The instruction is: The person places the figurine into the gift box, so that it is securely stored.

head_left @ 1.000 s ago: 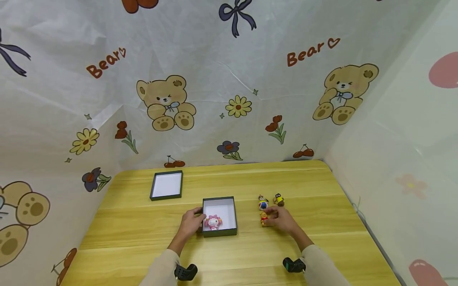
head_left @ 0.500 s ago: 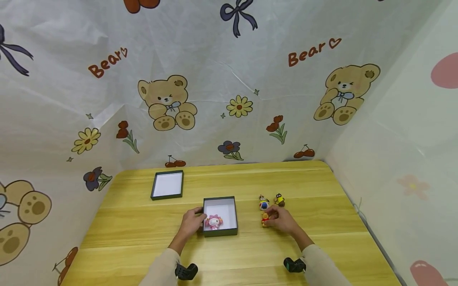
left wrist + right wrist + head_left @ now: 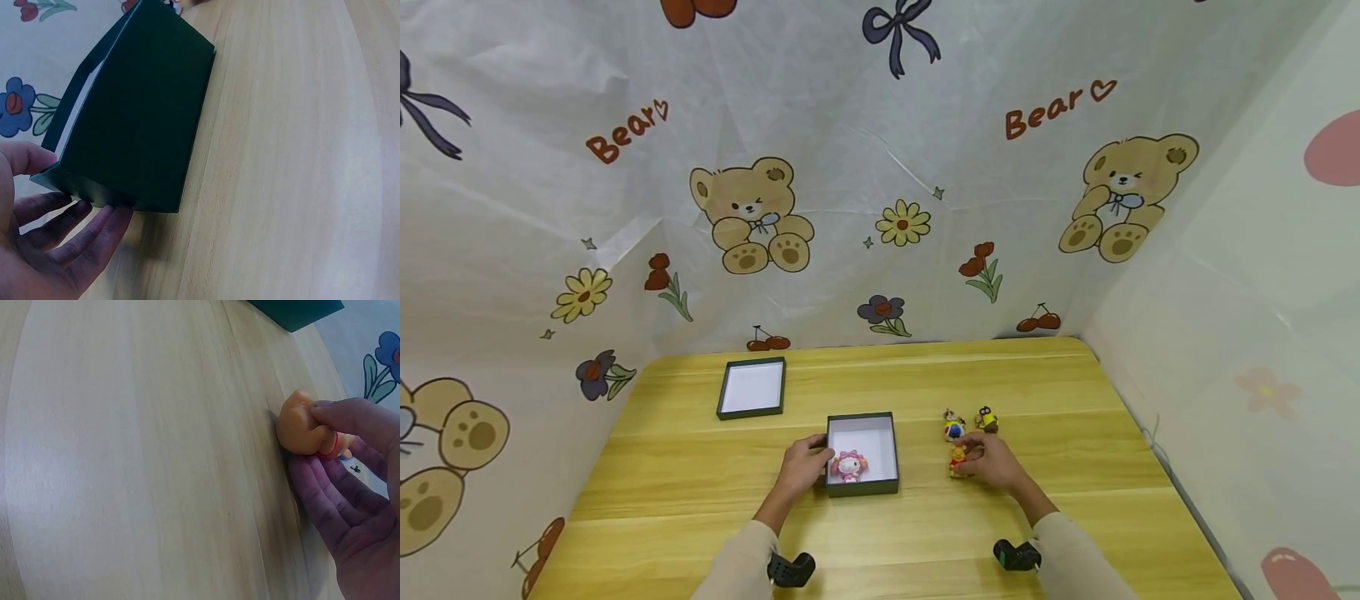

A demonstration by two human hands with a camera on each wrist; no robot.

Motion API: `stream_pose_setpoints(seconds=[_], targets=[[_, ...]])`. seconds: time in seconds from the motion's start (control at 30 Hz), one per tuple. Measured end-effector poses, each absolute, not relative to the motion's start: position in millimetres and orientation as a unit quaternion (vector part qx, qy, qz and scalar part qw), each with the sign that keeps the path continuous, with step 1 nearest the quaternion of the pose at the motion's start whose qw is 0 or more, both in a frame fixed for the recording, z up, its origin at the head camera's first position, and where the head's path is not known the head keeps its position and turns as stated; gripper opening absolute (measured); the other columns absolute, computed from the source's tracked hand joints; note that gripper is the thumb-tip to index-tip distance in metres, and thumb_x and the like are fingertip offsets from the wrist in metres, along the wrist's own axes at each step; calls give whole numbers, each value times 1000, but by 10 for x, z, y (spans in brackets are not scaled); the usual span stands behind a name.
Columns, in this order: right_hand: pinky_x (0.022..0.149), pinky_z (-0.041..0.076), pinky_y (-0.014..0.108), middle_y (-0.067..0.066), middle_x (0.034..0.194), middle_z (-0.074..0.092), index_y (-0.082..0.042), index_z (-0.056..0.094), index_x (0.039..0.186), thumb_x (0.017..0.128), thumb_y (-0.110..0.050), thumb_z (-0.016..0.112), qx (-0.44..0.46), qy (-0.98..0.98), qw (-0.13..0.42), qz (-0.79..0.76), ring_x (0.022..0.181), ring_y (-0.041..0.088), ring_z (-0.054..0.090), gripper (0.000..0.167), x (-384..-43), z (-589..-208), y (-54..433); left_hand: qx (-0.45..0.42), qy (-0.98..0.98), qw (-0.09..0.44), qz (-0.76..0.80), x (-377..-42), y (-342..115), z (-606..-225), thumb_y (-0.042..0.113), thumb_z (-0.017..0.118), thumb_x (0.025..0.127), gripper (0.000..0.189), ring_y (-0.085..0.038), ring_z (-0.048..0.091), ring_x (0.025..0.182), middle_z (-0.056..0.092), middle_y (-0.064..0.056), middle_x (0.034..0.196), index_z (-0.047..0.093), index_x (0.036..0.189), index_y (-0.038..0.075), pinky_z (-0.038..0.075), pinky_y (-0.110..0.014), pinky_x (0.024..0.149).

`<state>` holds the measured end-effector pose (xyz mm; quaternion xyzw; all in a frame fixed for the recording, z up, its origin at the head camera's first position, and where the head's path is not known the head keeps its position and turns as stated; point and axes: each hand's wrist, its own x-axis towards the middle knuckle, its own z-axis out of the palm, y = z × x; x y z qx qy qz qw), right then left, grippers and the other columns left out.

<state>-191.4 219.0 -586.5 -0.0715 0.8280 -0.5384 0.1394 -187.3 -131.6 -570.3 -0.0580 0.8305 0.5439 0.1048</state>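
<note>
My left hand (image 3: 801,467) grips the left wall of an open dark green box (image 3: 862,488) with a white inside. In the left wrist view, the thumb hooks over the rim of the box (image 3: 137,106), with the fingers against its outside. A pink and white Hello Kitty-like figurine (image 3: 849,467) sits in the box's near left corner. Over to the right, my right hand (image 3: 995,462) pinches a yellow bear figurine (image 3: 957,461) in a red top. The right wrist view has this bear figurine (image 3: 299,428) tilted between thumb and fingers, low over or touching the table.
Two more small figurines stand just beyond the right hand: one with a blue ball (image 3: 954,427) and a yellow and brown one (image 3: 987,420). The box lid (image 3: 750,412) lies inside-up at the back left of the wooden table (image 3: 902,550). A bear-printed sheet (image 3: 827,125) hangs behind.
The bear figurine has shifted very slightly to the right in my right hand's fingers. Both hands otherwise stay in place, and the box has not moved.
</note>
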Motion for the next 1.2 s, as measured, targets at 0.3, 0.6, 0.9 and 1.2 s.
stream_pose_setpoints(seconds=[0.3, 0.6, 0.9, 1.2], targets=[[62, 53, 29, 20, 109, 57, 9, 58, 115, 76, 1, 77, -59, 810, 150, -564, 79, 18, 61, 43, -1884, -5855, 2203, -62, 830, 106, 543, -1879, -1311, -5684, 13, 60, 91, 47, -31, 62, 103, 56, -28, 127, 52, 131, -11, 54, -42, 82], [65, 53, 27, 20, 106, 59, 14, 54, 117, 80, 2, 74, -98, 773, 155, -607, 80, 15, 60, 44, -1885, -5875, 2194, -65, 829, 113, 544, -1865, -1309, -5656, 13, 59, 92, 47, -29, 61, 102, 55, -28, 129, 51, 132, -11, 54, -41, 82], [64, 49, 26, 17, 100, 56, 10, 54, 117, 81, 4, 71, -87, 771, 155, -612, 80, 17, 50, 41, -1906, -5828, 2141, -65, 828, 117, 545, -1854, -1311, -5678, 13, 57, 93, 47, -29, 61, 103, 55, -29, 129, 49, 133, -11, 55, -40, 81], [69, 51, 31, 20, 108, 55, 9, 55, 116, 83, 2, 70, -93, 771, 147, -613, 85, 20, 52, 37, -1925, -5752, 2085, -65, 831, 116, 541, -1867, -1319, -5684, 14, 58, 93, 48, -29, 61, 102, 54, -29, 130, 49, 133, -12, 54, -41, 82]])
